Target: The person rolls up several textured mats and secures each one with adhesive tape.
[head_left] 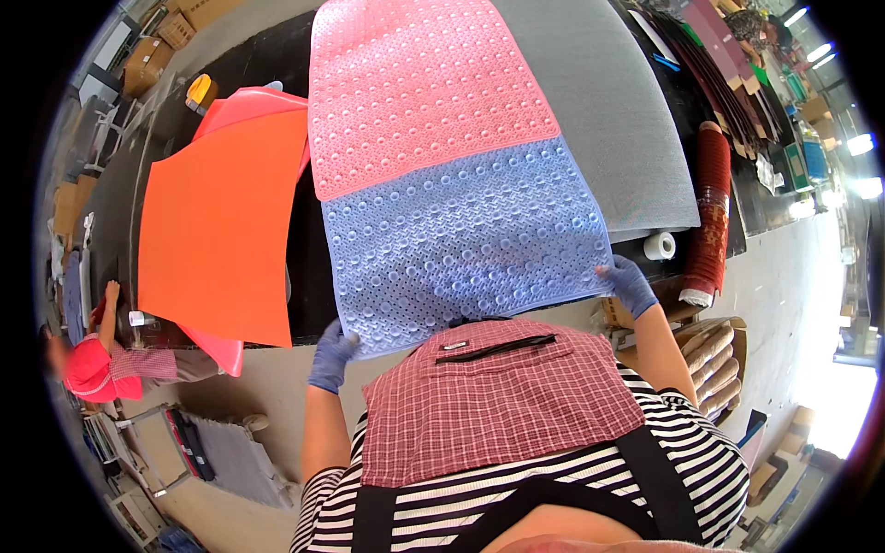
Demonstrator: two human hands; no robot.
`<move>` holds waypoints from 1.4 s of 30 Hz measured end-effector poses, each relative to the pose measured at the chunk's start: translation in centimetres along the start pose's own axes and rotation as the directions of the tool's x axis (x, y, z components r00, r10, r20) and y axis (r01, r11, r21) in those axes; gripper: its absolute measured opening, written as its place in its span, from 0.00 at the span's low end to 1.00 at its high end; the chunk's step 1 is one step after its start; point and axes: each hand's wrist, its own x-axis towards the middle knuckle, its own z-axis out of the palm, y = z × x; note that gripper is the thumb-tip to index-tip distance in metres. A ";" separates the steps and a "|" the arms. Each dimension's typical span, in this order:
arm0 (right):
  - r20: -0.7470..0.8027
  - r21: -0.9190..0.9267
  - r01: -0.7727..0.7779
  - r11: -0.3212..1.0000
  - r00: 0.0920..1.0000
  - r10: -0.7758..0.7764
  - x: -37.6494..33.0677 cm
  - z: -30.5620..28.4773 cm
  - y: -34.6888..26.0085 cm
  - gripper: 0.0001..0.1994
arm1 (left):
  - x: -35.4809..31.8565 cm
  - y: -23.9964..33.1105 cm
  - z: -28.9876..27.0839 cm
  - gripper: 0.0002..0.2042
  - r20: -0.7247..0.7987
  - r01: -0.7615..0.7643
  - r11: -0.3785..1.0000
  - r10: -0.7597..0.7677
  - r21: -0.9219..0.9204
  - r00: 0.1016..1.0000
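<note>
A blue bath mat (461, 244) covered with round suction cups lies in front of me, its near edge at the table's front edge. My left hand (332, 358), in a blue-violet glove, is closed on the mat's near left corner. At the near right corner, my right hand (630, 288) grips the mat in a matching glove; bare fingertips show there. A pink bath mat (424, 92) of the same pattern adjoins the blue one's far edge. Whether the two overlap there, I cannot tell. Beneath them on the right is a grey sheet (627, 120).
Left on the black table (120, 207) are an orange sheet (221, 230) over pinkish-red sheets and a yellow tape roll (201, 92). A white roll (659, 246) and a red wrapped roll (710, 212) lie right. A person in red (97, 369) is at the left end.
</note>
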 end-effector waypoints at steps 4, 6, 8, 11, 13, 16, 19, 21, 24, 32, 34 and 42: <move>0.168 0.371 0.033 0.928 0.981 -0.102 -2.6 3.1 -8.5 0.22 | -0.8 7.9 6.0 0.39 -0.171 -0.235 0.928 0.191 -0.291 0.967; 0.282 0.397 0.001 0.918 0.951 -0.123 1.1 3.0 -9.1 0.15 | 2.2 9.9 7.2 0.27 -0.258 -0.224 0.873 0.117 -0.434 0.959; 0.233 0.672 -0.074 0.737 0.966 -0.115 6.4 3.5 -9.4 0.10 | 7.1 9.6 5.1 0.12 -0.371 -0.206 0.826 -0.005 -0.525 0.929; -0.135 0.686 0.051 0.726 0.989 0.058 8.0 8.2 -13.7 0.10 | 11.2 10.5 2.5 0.13 -0.411 -0.123 0.756 -0.206 -0.642 0.888; -0.146 0.632 0.021 0.775 0.985 0.092 11.6 8.4 -12.8 0.10 | 12.9 11.2 3.1 0.15 -0.504 -0.199 0.888 -0.042 -0.414 0.863; -0.200 0.496 -0.007 0.868 0.972 0.123 14.2 9.2 -11.3 0.12 | 13.9 12.7 7.1 0.29 -0.053 -0.373 0.405 0.733 0.835 0.678; -0.216 0.306 0.066 0.950 0.976 0.002 15.8 8.1 -10.3 0.16 | 14.0 15.2 15.9 0.49 0.415 -0.478 0.003 0.490 0.878 0.766; -0.002 -0.757 0.348 0.553 0.845 -0.535 13.6 11.3 -11.5 0.22 | 13.8 16.0 18.3 0.64 0.292 -0.296 -0.008 0.181 0.955 0.939; 0.210 -0.782 0.497 0.377 0.779 -0.591 12.4 14.1 -12.7 0.31 | 15.2 16.9 20.4 0.65 0.273 -0.272 -0.031 0.075 0.962 0.959; 0.514 -0.845 0.486 -0.220 0.853 -0.090 8.5 20.3 -14.3 0.62 | 11.1 15.4 20.1 0.53 0.449 -0.445 -0.104 0.026 0.890 0.893; 0.525 -0.817 0.528 -0.230 0.847 0.081 7.4 20.6 -14.1 0.58 | 11.3 13.5 19.0 0.49 0.506 -0.507 -0.028 0.145 0.861 0.850; 0.620 -0.784 0.578 -0.226 0.733 -0.278 2.6 16.5 -6.3 0.35 | 7.4 6.3 18.6 0.34 0.531 -0.527 -0.123 0.375 0.841 0.760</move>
